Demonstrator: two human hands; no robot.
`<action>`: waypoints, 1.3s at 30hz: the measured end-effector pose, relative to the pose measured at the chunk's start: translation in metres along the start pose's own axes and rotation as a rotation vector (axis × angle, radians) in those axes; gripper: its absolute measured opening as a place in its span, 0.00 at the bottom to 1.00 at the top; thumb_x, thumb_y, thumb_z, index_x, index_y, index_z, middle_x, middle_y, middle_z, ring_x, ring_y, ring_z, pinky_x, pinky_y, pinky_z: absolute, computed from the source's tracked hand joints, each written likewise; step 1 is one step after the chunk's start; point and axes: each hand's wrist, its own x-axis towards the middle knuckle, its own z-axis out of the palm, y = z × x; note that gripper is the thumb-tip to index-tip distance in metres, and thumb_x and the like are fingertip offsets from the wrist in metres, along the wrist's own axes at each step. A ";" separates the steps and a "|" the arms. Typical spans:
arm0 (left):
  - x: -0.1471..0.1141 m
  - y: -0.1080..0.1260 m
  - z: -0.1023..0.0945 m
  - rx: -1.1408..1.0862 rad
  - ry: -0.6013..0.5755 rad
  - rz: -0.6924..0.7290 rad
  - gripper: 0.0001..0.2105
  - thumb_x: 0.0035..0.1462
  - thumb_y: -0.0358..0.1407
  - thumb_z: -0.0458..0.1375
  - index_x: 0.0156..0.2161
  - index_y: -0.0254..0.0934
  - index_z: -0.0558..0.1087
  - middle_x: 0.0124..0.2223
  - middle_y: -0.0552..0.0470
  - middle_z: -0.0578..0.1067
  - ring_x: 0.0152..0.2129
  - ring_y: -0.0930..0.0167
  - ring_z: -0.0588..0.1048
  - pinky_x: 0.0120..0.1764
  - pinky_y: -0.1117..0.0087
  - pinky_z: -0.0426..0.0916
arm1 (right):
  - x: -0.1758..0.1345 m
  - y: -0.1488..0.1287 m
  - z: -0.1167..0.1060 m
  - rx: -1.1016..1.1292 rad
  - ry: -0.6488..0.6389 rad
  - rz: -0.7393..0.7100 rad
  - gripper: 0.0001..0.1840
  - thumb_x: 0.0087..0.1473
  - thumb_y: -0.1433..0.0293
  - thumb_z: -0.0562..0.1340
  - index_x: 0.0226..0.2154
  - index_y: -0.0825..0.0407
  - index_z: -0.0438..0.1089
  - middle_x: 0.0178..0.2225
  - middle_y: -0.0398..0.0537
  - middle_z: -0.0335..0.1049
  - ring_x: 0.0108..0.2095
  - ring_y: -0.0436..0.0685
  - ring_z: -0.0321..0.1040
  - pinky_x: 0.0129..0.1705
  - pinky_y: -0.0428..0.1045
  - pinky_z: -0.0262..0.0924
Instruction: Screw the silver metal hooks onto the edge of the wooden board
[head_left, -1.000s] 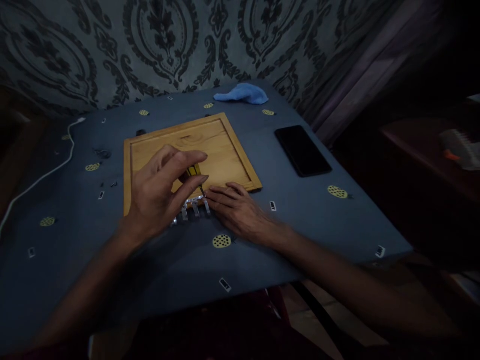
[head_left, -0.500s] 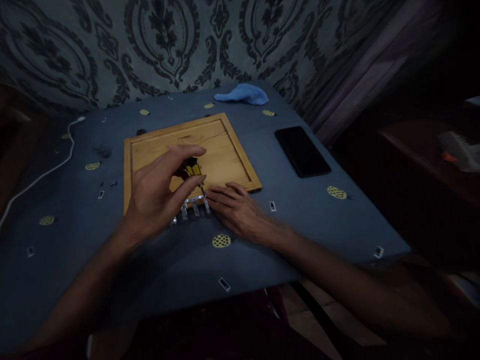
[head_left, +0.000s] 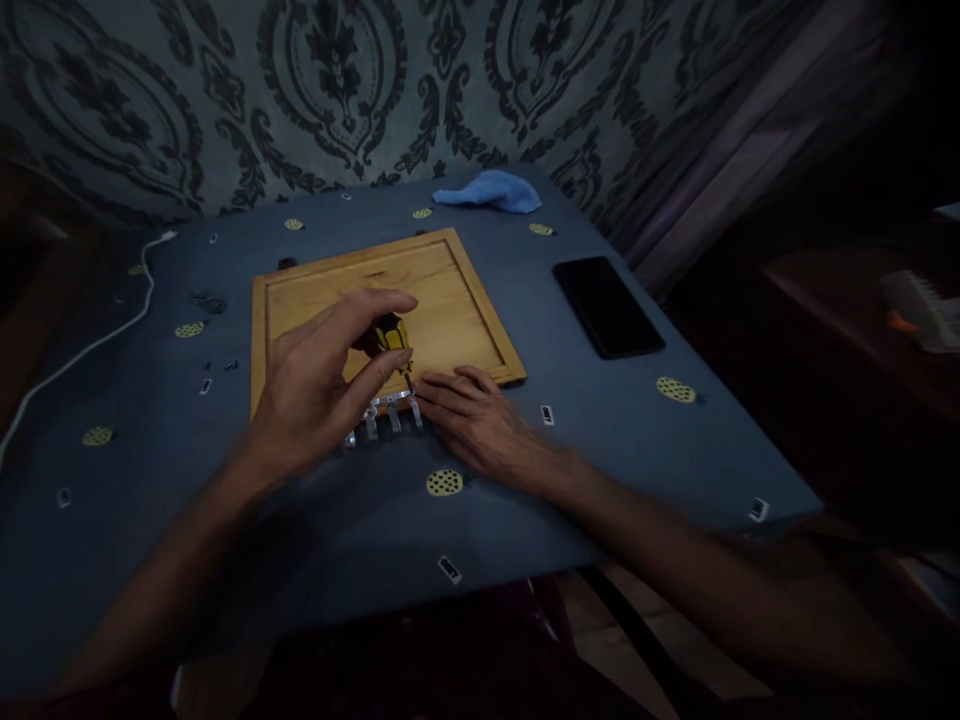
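Note:
A short screwdriver [head_left: 393,337] with a yellow and black handle is gripped in my left hand [head_left: 319,375], thumb and fingers curled round it. Its tip points down at the right end of a shiny metal hook rack [head_left: 391,400], whose several prongs stick out past the near edge of a framed wooden board [head_left: 439,290]. My right hand [head_left: 476,420] lies flat with fingers stretched out, resting on the board's near edge beside the screwdriver tip. The left part of the rack is partly hidden behind my left hand.
A black phone [head_left: 607,307] lies right of the board. Behind it is a crumpled blue cloth [head_left: 495,190]. On the left are a white cable [head_left: 142,310], small screws [head_left: 231,365] and a small dark tangled item [head_left: 208,301]. A blue patterned tablecloth [head_left: 600,440] covers the table.
The screwdriver handle has turned and tilted slightly in my left hand, showing more yellow. Both hands stay in place; the whole view has shifted slightly.

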 end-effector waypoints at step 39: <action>-0.001 0.000 0.002 0.034 0.017 0.017 0.13 0.66 0.35 0.61 0.53 0.38 0.72 0.46 0.50 0.80 0.34 0.73 0.79 0.39 0.73 0.76 | 0.001 -0.001 -0.001 -0.017 -0.014 -0.002 0.22 0.68 0.73 0.56 0.62 0.50 0.69 0.63 0.52 0.71 0.66 0.61 0.63 0.67 0.63 0.55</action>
